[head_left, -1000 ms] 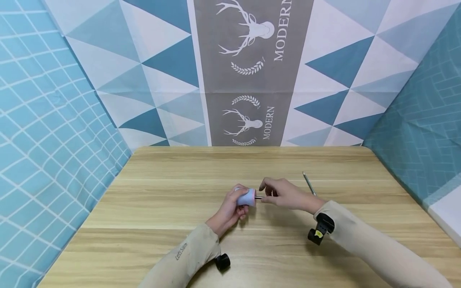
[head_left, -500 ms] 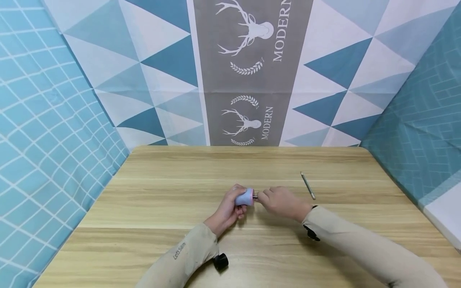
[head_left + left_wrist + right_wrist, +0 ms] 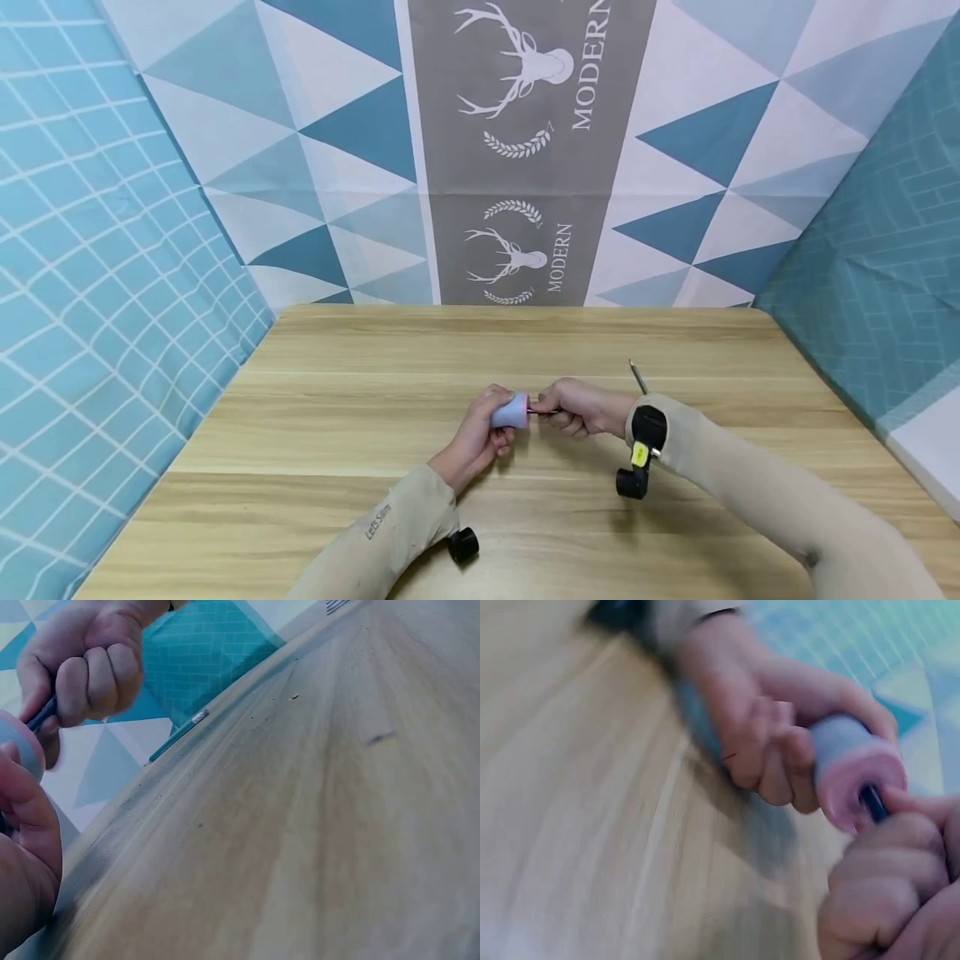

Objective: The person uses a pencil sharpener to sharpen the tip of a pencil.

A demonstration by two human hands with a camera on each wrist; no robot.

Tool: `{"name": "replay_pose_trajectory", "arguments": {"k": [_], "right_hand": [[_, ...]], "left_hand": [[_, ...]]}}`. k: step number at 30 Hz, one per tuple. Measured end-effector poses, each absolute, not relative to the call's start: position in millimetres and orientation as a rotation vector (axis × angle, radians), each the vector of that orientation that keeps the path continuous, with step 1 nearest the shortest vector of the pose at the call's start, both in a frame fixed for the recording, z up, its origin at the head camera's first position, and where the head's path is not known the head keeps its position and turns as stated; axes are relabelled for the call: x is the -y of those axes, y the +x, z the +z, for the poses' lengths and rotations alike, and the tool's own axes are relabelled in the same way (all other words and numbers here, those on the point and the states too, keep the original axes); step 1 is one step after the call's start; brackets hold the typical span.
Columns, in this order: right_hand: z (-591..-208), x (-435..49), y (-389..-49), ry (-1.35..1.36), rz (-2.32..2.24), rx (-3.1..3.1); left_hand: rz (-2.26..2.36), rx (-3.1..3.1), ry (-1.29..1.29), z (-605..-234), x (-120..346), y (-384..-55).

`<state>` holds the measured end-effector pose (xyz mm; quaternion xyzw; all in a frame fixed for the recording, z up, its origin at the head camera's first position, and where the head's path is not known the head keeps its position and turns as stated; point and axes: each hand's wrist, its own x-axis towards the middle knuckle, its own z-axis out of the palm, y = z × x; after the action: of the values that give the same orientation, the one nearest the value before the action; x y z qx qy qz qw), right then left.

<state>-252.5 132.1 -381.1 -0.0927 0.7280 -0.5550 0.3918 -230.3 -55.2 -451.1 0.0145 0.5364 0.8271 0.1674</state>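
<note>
My left hand grips a pencil sharpener, a light-blue cylinder with a pink end, lying sideways above the middle of the table. A dark pencil sticks out of the hole in the pink face. Curled around that pencil are the fingers of my right hand, close up against the sharpener. Most of the pencil is hidden inside the right hand and the sharpener. In the left wrist view, the right hand forms a fist with the dark shaft between thumb and fingers.
A second pencil, greenish-grey, lies on the wooden table behind the right wrist, partly covered by the sleeve. A patterned cloth backdrop rises at the table's far edge. A white surface borders the right side.
My right hand first had loosened fingers over the pencil, then took hold of it with the back of the hand up, and has now turned over. The left hand and sharpener stay in place.
</note>
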Motion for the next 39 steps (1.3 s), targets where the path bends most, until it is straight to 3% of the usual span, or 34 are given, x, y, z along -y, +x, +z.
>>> {"name": "replay_pose_trajectory", "arguments": {"k": [4, 9, 12, 20, 25, 29, 32, 34, 39], "right_hand": [[-384.1, -138.1, -259.9, -0.134, -1.381, -1.589], [-384.5, -139.7, -252.1, -0.326, -1.381, -1.882], [-381.7, -142.5, -244.1, -0.650, -1.262, -2.256], [-384.2, -152.6, -238.1, -1.954, -0.281, -2.960], [-397.0, -151.8, -244.1, -2.293, 0.365, -2.981], [-411.3, -149.1, -253.0, -2.454, 0.439, -3.019], [-416.8, -143.9, -254.3, -2.420, 0.223, -3.066], [-416.5, -139.3, -251.7, -2.253, -0.038, -3.088], [-404.8, -128.2, -243.0, -1.466, -0.832, -2.869]], "left_hand": [[2.341, -1.550, 0.052, -452.0, 55.1, -229.6], [2.343, -1.555, 0.056, -450.3, 55.6, -230.5], [2.354, -1.545, 0.072, -449.4, 55.3, -230.8], [2.353, -1.517, 0.075, -447.7, 56.3, -231.2], [2.351, -1.488, 0.051, -448.2, 57.3, -232.9], [2.339, -1.481, 0.058, -449.2, 58.2, -232.4], [2.340, -1.472, 0.067, -450.3, 58.1, -232.3], [2.352, -1.468, 0.063, -450.4, 57.5, -232.2], [2.372, -1.479, 0.040, -450.5, 55.9, -232.0]]}}
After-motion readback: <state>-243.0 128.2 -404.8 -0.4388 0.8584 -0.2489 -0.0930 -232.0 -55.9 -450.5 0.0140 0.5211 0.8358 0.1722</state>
